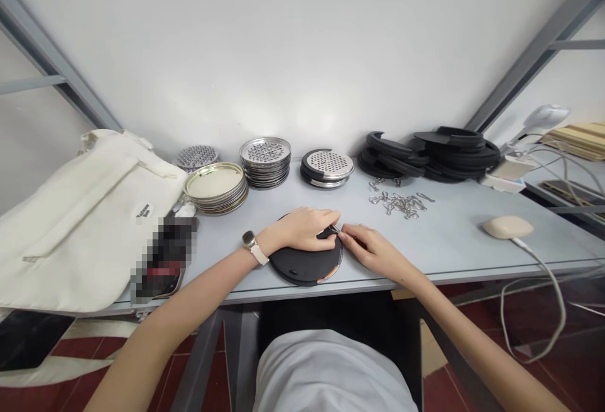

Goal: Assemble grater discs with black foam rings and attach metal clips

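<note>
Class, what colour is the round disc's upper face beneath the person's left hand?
Black: the round disc shows this best in the head view.

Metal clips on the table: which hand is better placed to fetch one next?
Probably the right hand: it sits nearer the metal clips, while the left hand rests on the black disc.

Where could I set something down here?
The widest bare patch of grey tabletop lies between the right hand, silver metal clips and beige rounded device. Perforated metal discs and black plastic rings crowd along the white wall.
</note>
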`<state>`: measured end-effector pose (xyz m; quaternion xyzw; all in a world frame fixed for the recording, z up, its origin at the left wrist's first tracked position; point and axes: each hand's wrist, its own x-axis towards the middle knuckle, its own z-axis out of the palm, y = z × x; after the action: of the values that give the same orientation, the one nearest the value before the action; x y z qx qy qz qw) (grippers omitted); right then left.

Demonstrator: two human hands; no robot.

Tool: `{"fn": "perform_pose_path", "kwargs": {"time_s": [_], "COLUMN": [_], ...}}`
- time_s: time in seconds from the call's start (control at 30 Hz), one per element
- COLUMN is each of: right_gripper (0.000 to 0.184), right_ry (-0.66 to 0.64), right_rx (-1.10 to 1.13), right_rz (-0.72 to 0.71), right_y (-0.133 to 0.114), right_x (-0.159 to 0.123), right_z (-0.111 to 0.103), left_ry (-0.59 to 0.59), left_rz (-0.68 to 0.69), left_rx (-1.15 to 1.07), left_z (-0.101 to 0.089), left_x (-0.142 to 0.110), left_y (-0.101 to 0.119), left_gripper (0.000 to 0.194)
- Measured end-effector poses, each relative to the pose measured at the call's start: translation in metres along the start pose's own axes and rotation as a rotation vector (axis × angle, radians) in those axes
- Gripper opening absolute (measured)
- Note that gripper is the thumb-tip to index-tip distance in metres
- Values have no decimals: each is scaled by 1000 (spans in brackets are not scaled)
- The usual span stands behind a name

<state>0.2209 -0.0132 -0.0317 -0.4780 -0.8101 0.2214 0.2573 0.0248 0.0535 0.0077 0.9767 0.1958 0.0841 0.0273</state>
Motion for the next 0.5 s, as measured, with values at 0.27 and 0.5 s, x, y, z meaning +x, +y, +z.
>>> {"fn": "perform_pose_path", "kwargs": {"time_s": [0.27,0.5], "right_gripper": [30,31], "right_ry": [8,11], "right_rx": [-17,-15], "right_rz": [0,-2], "right_y": [0,-1], "right_x": [1,1], "right_z": [1,0], "left_ry": [13,-12], "left_rz": [8,-11], "left_rx": [-5,-24], "left_z": [2,0], "left_x": [0,0], "left_y": [-1,0], "left_gripper": [15,16]}}
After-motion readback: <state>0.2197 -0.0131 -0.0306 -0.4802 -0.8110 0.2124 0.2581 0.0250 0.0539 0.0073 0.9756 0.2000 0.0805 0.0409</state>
